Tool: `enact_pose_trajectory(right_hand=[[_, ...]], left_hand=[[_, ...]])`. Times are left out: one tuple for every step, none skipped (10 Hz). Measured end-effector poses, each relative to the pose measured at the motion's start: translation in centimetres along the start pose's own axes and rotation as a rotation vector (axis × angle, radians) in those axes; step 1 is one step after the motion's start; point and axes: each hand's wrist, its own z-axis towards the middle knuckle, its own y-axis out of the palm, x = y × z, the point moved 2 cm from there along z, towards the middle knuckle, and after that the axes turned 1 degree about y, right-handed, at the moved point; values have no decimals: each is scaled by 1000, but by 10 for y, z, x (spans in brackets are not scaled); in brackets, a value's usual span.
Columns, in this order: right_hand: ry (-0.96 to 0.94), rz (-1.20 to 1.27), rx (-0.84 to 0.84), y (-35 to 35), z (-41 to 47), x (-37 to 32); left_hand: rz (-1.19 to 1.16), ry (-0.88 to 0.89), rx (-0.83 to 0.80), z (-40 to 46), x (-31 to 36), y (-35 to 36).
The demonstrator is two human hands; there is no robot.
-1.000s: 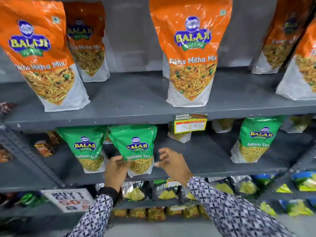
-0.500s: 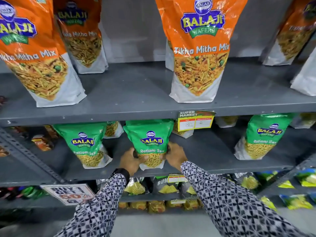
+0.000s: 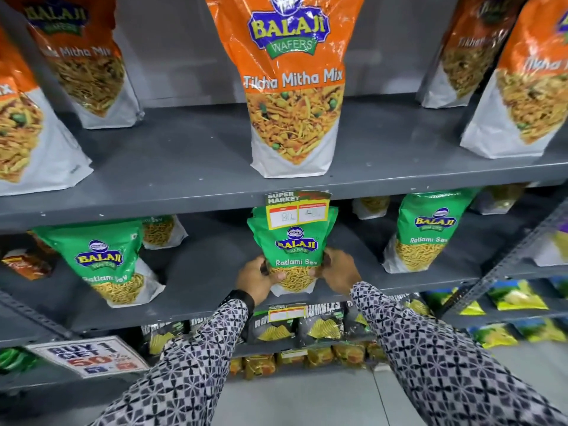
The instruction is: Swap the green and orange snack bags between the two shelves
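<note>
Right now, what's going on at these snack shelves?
A person in patterned sleeves is holding one green Ratlami Sev bag on the middle shelf, the left hand and right hand gripping its lower sides. The bag's top sits just behind the price tag hanging from the upper shelf. Directly above stands an orange Tikha Mitha Mix bag, untouched. Other green bags remain on the middle shelf and other orange bags on the upper one, so the swap looks barely started.
</note>
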Motion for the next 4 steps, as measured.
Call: enact_pose_trajectory(right_hand=[[-7,-20,4,1,-2,1],[-12,-39,15,2,-1,2],[4,-74,16,3,-3,2],[1,-51,100,0,-5,6]], left_hand=[[5,5,-2,-3,3,0],[8,4,-10,-3,0,3],[38,6,-1,-10,2,1],[70,31,64,-20,4,-1]])
